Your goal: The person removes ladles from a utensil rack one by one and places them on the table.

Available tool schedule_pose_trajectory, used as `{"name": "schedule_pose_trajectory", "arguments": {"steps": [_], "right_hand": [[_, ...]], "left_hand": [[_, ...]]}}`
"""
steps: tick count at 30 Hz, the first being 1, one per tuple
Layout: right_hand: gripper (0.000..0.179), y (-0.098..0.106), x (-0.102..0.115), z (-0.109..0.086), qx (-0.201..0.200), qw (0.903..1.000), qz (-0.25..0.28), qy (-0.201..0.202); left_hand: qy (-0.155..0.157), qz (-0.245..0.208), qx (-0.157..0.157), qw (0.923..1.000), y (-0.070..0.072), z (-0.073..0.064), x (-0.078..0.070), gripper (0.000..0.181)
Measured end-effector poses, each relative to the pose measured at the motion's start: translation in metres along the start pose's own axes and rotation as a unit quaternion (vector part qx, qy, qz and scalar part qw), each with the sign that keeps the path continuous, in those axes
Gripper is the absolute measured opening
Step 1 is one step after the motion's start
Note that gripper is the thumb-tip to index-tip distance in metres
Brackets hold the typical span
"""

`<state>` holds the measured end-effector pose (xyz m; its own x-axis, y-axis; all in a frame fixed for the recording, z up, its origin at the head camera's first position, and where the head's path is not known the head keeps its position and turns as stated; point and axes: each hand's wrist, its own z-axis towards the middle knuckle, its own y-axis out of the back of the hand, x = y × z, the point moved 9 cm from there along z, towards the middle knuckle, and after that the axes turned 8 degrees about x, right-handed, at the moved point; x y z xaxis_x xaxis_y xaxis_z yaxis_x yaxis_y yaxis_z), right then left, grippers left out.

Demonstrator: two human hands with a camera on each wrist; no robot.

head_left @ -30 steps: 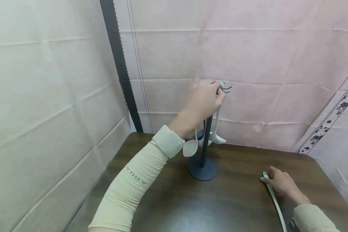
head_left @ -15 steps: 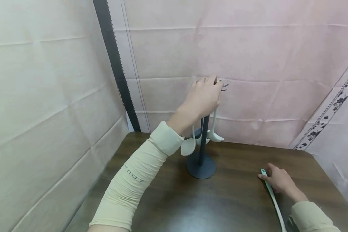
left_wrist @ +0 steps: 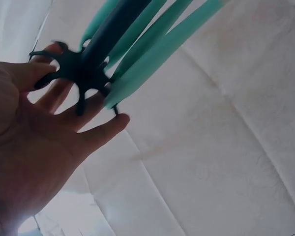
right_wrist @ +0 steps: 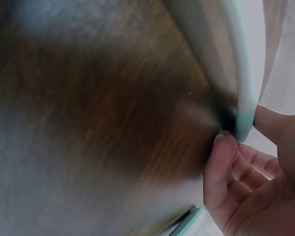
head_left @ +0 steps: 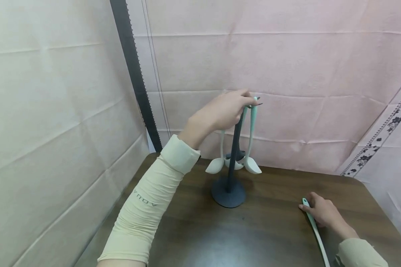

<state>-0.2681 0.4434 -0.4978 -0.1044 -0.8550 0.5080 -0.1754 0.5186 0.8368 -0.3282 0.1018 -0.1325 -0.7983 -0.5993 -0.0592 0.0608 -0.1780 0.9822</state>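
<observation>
A dark utensil stand (head_left: 235, 155) stands on the table with white-and-mint ladles hanging from its top hooks. One ladle (head_left: 253, 165) hangs at the right, another (head_left: 215, 166) at the left. My left hand (head_left: 222, 111) holds the hooked top from above; in the left wrist view its thumb and fingers spread round the star-shaped hook ring (left_wrist: 78, 69). At the right, my right hand (head_left: 324, 212) pinches the mint end of a long utensil handle (head_left: 315, 230) between thumb and forefinger. That utensil's far end is outside the head view.
The brown wooden table (head_left: 274, 222) has rounded back corners. Pale cloth (head_left: 287, 74) hangs close behind it and on both sides. A mint-edged piece (right_wrist: 189, 223) shows at the bottom of the right wrist view.
The stand's top has turned under my left hand, and the hanging ladles have shifted round the pole and swung. My left fingers have moved over the hooks. The right hand stays put.
</observation>
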Motion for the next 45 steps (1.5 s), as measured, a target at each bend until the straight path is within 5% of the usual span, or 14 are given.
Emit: {"name": "schedule_pose_trajectory", "arguments": {"steps": [8, 13, 17, 20, 24, 28, 35, 45], "right_hand": [[0.048, 0.001, 0.002, 0.000, -0.004, 1.0000, -0.001, 0.000], [0.050, 0.001, 0.001, 0.000, -0.005, 1.0000, -0.003, -0.001], [0.050, 0.001, 0.000, -0.001, 0.001, 1.0000, -0.001, -0.003], [0.053, 0.002, 0.002, -0.002, 0.013, 0.9999, -0.003, -0.002], [0.062, 0.004, 0.007, -0.002, 0.037, 0.9993, -0.009, -0.002], [0.069, 0.006, 0.012, -0.003, 0.056, 0.9979, -0.032, 0.005], [0.080, 0.022, 0.027, -0.005, 0.002, 0.9878, -0.151, 0.039], [0.085, 0.026, 0.061, -0.014, -0.072, 0.9816, -0.160, 0.075]], "left_hand": [[-0.002, -0.076, 0.002, 0.9971, 0.012, -0.005, 0.008, 0.057], [0.038, -0.056, -0.037, 0.9971, 0.010, 0.001, 0.003, 0.033], [0.065, 0.004, -0.070, 0.9954, 0.003, 0.006, -0.008, 0.029], [0.096, 0.044, -0.121, 0.9871, 0.001, 0.009, -0.015, 0.030], [0.139, 0.061, -0.212, 0.9653, 0.002, 0.009, -0.019, 0.031], [0.160, 0.068, -0.257, 0.9508, 0.001, 0.008, -0.019, 0.032], [0.162, 0.060, -0.258, 0.9506, -0.001, 0.009, -0.017, 0.030], [0.162, 0.088, -0.287, 0.9401, -0.003, 0.009, -0.017, 0.028]]}}
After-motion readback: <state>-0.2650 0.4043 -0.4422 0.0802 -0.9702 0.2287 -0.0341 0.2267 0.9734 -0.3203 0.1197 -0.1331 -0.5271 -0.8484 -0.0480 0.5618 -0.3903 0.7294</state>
